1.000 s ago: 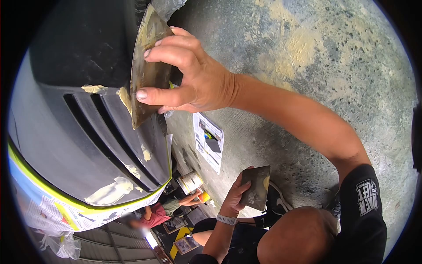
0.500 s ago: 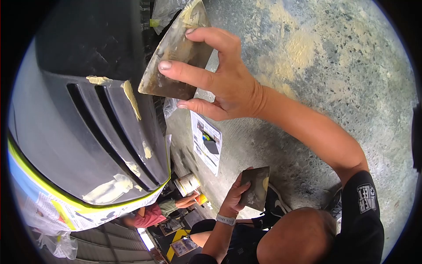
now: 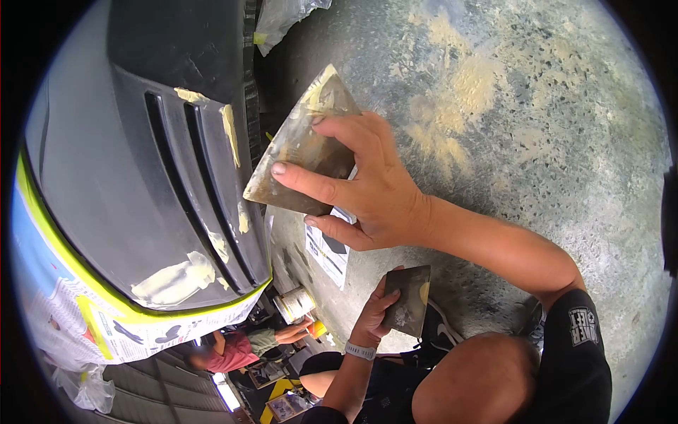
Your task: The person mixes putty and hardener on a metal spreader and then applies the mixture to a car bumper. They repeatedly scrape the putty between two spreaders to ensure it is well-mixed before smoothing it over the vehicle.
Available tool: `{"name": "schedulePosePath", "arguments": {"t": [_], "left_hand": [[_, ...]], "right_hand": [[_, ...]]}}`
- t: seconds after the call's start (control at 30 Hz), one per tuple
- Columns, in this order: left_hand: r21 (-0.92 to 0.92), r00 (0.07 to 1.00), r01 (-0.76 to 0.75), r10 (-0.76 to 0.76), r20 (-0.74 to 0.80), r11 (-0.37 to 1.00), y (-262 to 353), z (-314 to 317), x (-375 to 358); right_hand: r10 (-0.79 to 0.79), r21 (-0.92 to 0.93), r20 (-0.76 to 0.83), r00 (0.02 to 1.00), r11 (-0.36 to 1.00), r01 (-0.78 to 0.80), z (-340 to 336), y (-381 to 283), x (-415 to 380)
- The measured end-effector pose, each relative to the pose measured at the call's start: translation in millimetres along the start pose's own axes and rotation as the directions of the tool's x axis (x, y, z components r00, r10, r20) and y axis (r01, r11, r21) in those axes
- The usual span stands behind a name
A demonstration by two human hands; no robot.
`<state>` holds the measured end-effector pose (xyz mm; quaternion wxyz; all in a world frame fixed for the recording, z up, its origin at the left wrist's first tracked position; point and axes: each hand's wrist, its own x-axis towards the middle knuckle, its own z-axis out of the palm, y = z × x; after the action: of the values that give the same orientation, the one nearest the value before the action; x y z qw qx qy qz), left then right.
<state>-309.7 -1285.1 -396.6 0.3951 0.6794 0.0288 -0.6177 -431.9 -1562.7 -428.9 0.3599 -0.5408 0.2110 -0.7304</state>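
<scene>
My right hand [image 3: 388, 187] grips a wide, flat spreader [image 3: 311, 152] smeared with beige paste, fingers spread over its face. The spreader's lower left corner is beside the dark slotted panel [image 3: 134, 169]; whether they touch I cannot tell. Beige patches [image 3: 176, 281] mark the panel near its slots and edges. Lower down, my left hand [image 3: 374, 314], with a watch on its wrist, holds a smaller dark plate [image 3: 408, 300], thumb across its front. A dab of beige paste shows on that plate's right side.
Newspaper and yellow-green tape [image 3: 92, 297] border the panel. A printed sheet [image 3: 328, 254] lies on the concrete floor [image 3: 522, 141]. A tin [image 3: 294, 304] stands beyond, near another person in a red top [image 3: 233, 353]. Clear plastic [image 3: 282, 21] hangs at the top.
My right hand and its spreader have moved down and slightly right. The panel appears shifted right and up in view. My left hand still holds the plate, almost unmoved.
</scene>
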Motion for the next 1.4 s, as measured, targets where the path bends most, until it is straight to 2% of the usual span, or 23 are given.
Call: {"name": "schedulePosePath", "arguments": {"t": [0.07, 0.23, 0.4, 0.57, 0.8, 0.93, 1.0, 1.03, 1.1, 1.23, 1.27, 1.33, 1.4], "left_hand": [[-0.002, 1.000, -0.001, 0.001, 0.003, 1.000, 0.1, -0.4, -1.2], [-0.003, 1.000, -0.008, 0.008, 0.027, 1.000, -1.5, -0.5, -1.4], [-0.006, 0.999, -0.015, 0.016, 0.029, 1.000, -0.9, 0.2, -3.3], [-0.007, 1.000, -0.011, 0.011, 0.001, 1.000, -1.9, -1.8, -5.4], [-0.020, 1.000, -0.007, 0.007, 0.017, 1.000, -3.7, -1.3, -6.1], [-0.010, 0.999, -0.012, 0.012, 0.036, 1.000, -2.4, -0.5, -5.5], [-0.004, 0.999, -0.015, 0.015, 0.035, 1.000, -0.6, 1.1, -6.2], [0.002, 0.999, -0.018, 0.018, 0.035, 1.000, 0.5, 1.8, -6.4], [0.004, 0.999, -0.019, 0.019, 0.037, 1.000, 2.9, 1.8, -6.7], [0.002, 0.999, -0.041, 0.041, -0.007, 0.999, 1.2, -6.9, -6.8], [-0.003, 0.999, -0.049, 0.049, 0.005, 0.999, 2.6, -6.3, -6.8], [0.004, 0.994, -0.108, 0.108, 0.021, 0.994, 8.1, -2.4, -4.6], [-0.007, 0.983, -0.169, 0.169, 0.065, 0.986, 15.9, 2.9, -0.4]], "right_hand": [[0.009, 0.010, 0.016, 1.000, 1.000, -0.009, -1.7, -0.6, -0.4], [0.034, 0.019, -0.113, 0.993, 0.999, -0.032, -2.1, 3.0, 23.5], [0.051, 0.002, -0.082, 0.995, 0.999, -0.051, 10.4, -4.7, 22.8], [0.071, 0.082, 0.055, 0.996, 0.994, -0.075, 13.9, -15.1, -9.5], [0.103, 0.139, -0.082, 0.991, 0.986, -0.091, 14.5, -8.5, 8.6], [0.110, 0.134, -0.071, 0.991, 0.986, -0.100, 19.9, -10.5, 12.1], [0.080, 0.176, 0.044, 0.996, 0.981, -0.087, 18.3, -15.3, -1.2], [0.079, 0.177, 0.044, 0.996, 0.981, -0.085, 16.7, -16.0, -10.0], [0.068, 0.143, 0.143, 0.987, 0.986, -0.089, 8.9, -17.6, -30.7], [0.183, 0.148, 0.217, 0.959, 0.965, -0.218, -25.6, -24.4, -57.3], [0.172, 0.143, 0.223, 0.960, 0.968, -0.207, -36.6, -27.5, -64.2], [0.251, 0.009, 0.348, 0.903, 0.963, -0.271, -59.9, -37.4, -79.7], [0.266, -0.062, 0.421, 0.867, 0.962, -0.265, -79.5, -49.5, -102.6]]}}
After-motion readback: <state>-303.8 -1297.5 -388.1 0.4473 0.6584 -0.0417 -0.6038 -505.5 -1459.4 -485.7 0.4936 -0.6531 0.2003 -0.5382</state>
